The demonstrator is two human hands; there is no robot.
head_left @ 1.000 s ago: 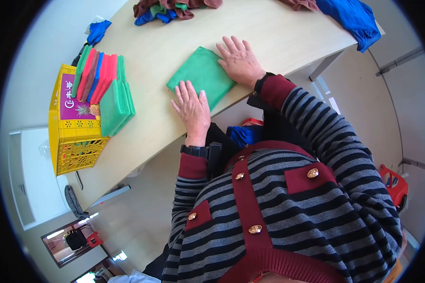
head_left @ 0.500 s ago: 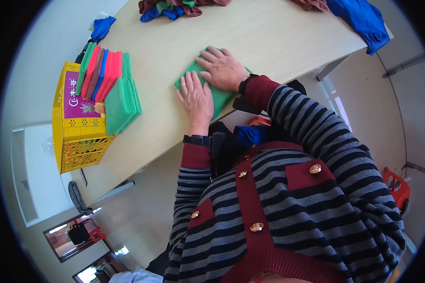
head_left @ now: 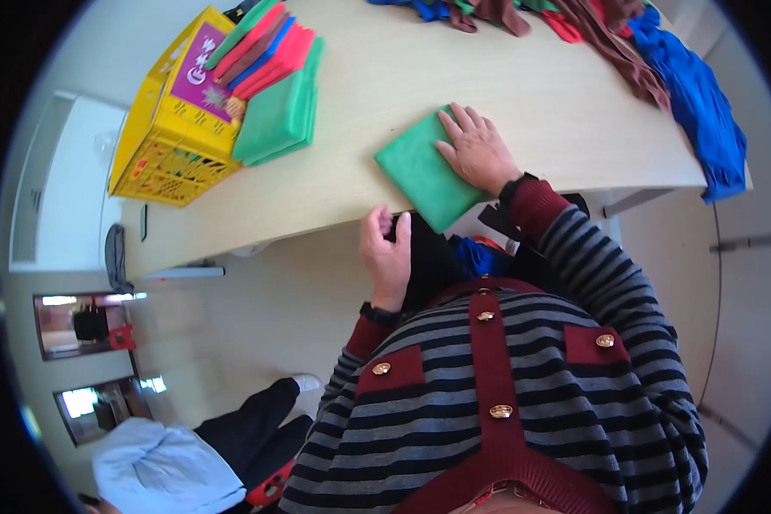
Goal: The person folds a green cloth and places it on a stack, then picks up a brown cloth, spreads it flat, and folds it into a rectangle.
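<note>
A folded green cloth (head_left: 428,167) lies flat on the table, its near corner reaching over the front edge. My right hand (head_left: 480,152) rests palm down on its right side, fingers stretched out and holding nothing. Off the cloth, just in front of the table edge, is my left hand (head_left: 387,257). Its fingers are loosely bent with the thumb standing apart, and nothing shows between them. To the left, a stack of folded green cloths (head_left: 274,120) leans beside a row of folded red, brown and blue cloths (head_left: 270,56).
Behind the folded cloths stands a yellow plastic crate (head_left: 176,154) with a purple panel. Crumpled brown cloths (head_left: 604,38) lie at the far right, and a blue cloth (head_left: 698,111) hangs over the table's right end. A person in a light blue top (head_left: 163,467) is at lower left.
My left hand has left the green cloth and drawn back toward me. My right hand stays on the cloth. The view has shifted, bringing the seated person into sight at lower left.
</note>
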